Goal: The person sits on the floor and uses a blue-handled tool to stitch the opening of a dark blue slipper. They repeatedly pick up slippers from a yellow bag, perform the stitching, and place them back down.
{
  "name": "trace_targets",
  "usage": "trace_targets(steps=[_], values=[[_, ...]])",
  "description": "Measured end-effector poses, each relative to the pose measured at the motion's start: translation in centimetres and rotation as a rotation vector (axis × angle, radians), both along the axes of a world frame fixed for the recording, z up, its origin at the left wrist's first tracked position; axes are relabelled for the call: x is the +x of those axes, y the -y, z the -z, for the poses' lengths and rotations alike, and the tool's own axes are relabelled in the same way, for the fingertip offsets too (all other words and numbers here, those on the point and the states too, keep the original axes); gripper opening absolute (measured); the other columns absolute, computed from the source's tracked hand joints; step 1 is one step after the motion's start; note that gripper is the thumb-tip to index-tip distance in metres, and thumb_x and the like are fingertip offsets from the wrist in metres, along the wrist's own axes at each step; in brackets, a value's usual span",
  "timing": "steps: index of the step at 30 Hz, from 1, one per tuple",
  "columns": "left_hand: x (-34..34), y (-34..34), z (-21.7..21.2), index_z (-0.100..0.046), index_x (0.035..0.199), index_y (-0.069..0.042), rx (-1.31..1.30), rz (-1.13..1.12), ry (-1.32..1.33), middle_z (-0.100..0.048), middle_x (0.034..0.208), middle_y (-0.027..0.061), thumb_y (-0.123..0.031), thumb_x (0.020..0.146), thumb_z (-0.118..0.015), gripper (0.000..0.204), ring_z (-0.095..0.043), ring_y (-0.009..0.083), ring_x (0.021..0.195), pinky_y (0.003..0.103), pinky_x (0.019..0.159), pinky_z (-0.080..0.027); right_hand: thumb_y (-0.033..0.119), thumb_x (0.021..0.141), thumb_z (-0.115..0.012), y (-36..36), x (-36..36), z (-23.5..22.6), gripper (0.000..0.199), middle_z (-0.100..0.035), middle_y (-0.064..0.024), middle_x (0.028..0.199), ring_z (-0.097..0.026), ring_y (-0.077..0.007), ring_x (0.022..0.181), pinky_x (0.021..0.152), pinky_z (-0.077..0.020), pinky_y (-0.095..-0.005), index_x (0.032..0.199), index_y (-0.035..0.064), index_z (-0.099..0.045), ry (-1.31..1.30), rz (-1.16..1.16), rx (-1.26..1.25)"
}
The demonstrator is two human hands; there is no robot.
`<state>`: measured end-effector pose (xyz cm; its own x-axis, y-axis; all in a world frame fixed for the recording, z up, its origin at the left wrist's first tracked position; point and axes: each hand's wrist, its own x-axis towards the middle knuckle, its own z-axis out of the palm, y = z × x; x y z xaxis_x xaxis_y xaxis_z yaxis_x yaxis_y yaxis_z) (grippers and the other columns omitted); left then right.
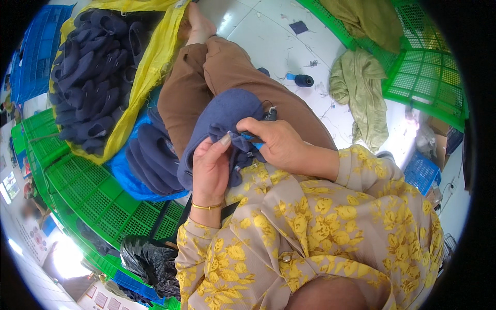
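A navy felt hat (233, 107) with gathered cloth at its edge lies across my lap. My left hand (211, 168), with a gold bangle at the wrist, pinches the gathered cloth between thumb and fingers. Close beside it, my right hand (283, 145) is closed around a small tool with a blue handle (257, 146). Most of that tool is hidden by my fingers, so its kind is unclear. A small black piece (269, 113) shows just above the right knuckles, against the hat.
At the left, a yellow sack (150, 77) holds many navy felt hats (93, 77). More hats (151, 160) lie stacked on blue plastic. Green crates (103, 191) stand beside me. A dark thread cone (304, 80), thread scraps and olive cloth (359, 85) lie on the tiles.
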<state>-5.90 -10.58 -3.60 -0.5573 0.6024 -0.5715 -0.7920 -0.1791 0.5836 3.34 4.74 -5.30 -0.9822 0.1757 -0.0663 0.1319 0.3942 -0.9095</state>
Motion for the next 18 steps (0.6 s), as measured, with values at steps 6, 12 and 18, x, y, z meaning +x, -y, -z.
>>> trace_targets(steps=[6, 12, 18], values=[[0.07, 0.11, 0.11, -0.062, 0.111, 0.003, 0.021, 0.009, -0.019, -0.066, 0.110, 0.0064, -0.005, 0.092, -0.057, 0.021, -0.060, 0.0129, 0.100, 0.028, 0.093, -0.044, -0.007, 0.079, -0.050, 0.10, -0.22, -0.61, 0.038, -0.065, -0.0180, 0.083, -0.064, -0.0398, 0.079, 0.066, -0.0499, -0.0490, 0.110, 0.0135, -0.048, 0.034, 0.021, -0.074], [0.08, 0.41, 0.58, -0.061, 0.113, 0.004, 0.018, 0.018, -0.027, -0.066, 0.111, 0.0082, -0.005, 0.092, -0.057, 0.022, -0.060, 0.0148, 0.102, 0.030, 0.097, -0.044, -0.007, 0.079, -0.050, 0.15, -0.22, -0.63, 0.037, -0.065, -0.0186, 0.083, -0.064, -0.0407, 0.081, 0.068, -0.0494, -0.0510, 0.110, 0.0131, -0.048, 0.045, 0.017, -0.105], [-0.03, 0.42, 0.40, -0.061, 0.112, 0.004, 0.017, 0.040, -0.039, -0.066, 0.112, 0.0093, -0.006, 0.092, -0.057, 0.023, -0.061, 0.0161, 0.104, 0.031, 0.098, -0.044, -0.006, 0.080, -0.050, -0.18, 0.05, -0.53, 0.036, -0.065, -0.0205, 0.086, -0.064, -0.0423, 0.084, 0.070, -0.0499, -0.0513, 0.112, 0.0113, -0.046, 0.084, -0.042, -0.069]])
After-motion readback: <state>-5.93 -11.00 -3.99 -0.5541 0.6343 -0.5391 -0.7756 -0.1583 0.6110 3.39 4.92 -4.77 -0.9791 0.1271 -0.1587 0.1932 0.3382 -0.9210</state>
